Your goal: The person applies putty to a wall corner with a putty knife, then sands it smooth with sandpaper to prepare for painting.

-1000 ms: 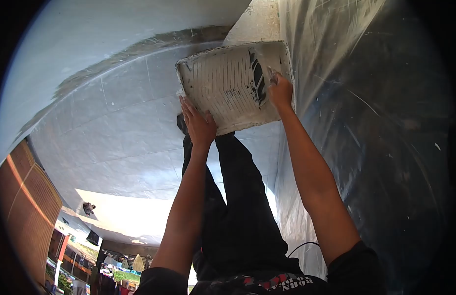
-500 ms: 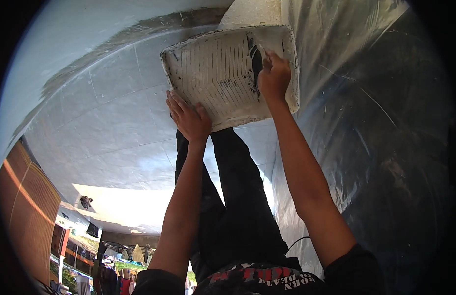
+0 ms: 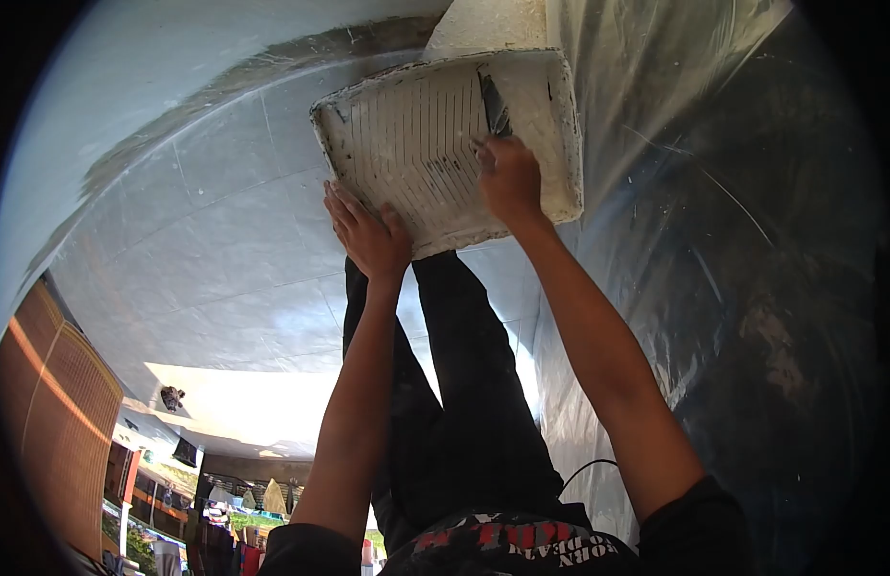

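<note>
A paint tray (image 3: 406, 125) with a ribbed slope is coated in whitish paint, and dark patches show through. My left hand (image 3: 370, 230) grips its near-left corner, with the thumb over the rim and the fingers along the outer side. Over the tray, beside the end of the ribs, my right hand (image 3: 510, 180) is closed in a pinch. A small tip pokes out at its fingers, but I cannot tell what it is. Just beyond the knuckles lies a dark, bare-looking strip (image 3: 496, 104) in the coating.
Clear plastic sheeting (image 3: 733, 269) hangs along the right side. My legs (image 3: 464, 346) in dark trousers are below the tray, on a grey tiled floor (image 3: 205, 250). A woven blind (image 3: 66, 413) is at the left, and a small dark object (image 3: 172, 397) lies in the sunlit patch.
My right hand has moved left and toward me across the tray, uncovering more of its right end. My left hand stays at the corner.
</note>
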The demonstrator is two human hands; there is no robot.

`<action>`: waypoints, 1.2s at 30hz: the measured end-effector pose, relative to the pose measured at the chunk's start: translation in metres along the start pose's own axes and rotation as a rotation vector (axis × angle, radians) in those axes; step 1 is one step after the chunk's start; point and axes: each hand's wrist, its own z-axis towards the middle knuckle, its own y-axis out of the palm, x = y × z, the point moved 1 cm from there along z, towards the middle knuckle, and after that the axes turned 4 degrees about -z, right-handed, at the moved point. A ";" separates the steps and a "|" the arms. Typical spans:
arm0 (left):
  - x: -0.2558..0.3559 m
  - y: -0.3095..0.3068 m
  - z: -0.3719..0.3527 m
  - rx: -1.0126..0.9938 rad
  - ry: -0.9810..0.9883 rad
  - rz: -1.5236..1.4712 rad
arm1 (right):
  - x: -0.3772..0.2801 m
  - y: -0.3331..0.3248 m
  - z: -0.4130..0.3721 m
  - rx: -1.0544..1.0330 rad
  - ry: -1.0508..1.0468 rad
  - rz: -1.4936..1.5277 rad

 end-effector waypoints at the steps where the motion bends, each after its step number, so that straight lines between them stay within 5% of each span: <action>1: 0.002 -0.001 0.001 -0.003 -0.005 -0.003 | -0.002 -0.008 0.021 0.073 0.013 -0.027; 8: 0.003 0.001 0.002 0.010 -0.001 -0.013 | -0.023 0.046 0.005 0.353 0.000 -0.214; 14: 0.002 0.000 0.002 0.004 0.004 -0.021 | -0.035 0.026 -0.041 0.026 -0.107 -0.105; 16: 0.002 0.000 0.002 0.004 -0.005 -0.012 | -0.019 0.003 -0.012 -0.183 0.299 0.236; 20: 0.002 0.001 0.001 -0.001 -0.020 -0.027 | 0.026 -0.006 0.047 0.184 0.222 -0.144; 23: 0.003 0.001 0.000 0.007 -0.002 0.033 | 0.013 0.023 0.031 0.209 0.091 -0.327; 28: 0.003 -0.001 0.001 -0.008 -0.017 0.016 | -0.005 0.030 -0.026 0.203 0.073 -0.186; 30: 0.003 -0.001 0.004 -0.002 -0.012 0.033 | 0.007 0.011 -0.019 0.020 0.161 -0.073; 32: 0.001 0.001 0.002 -0.004 -0.019 -0.026 | 0.023 -0.001 0.011 0.073 0.278 0.055; 36: 0.000 0.002 0.001 0.002 -0.018 -0.022 | 0.024 -0.001 0.058 0.193 0.126 -0.225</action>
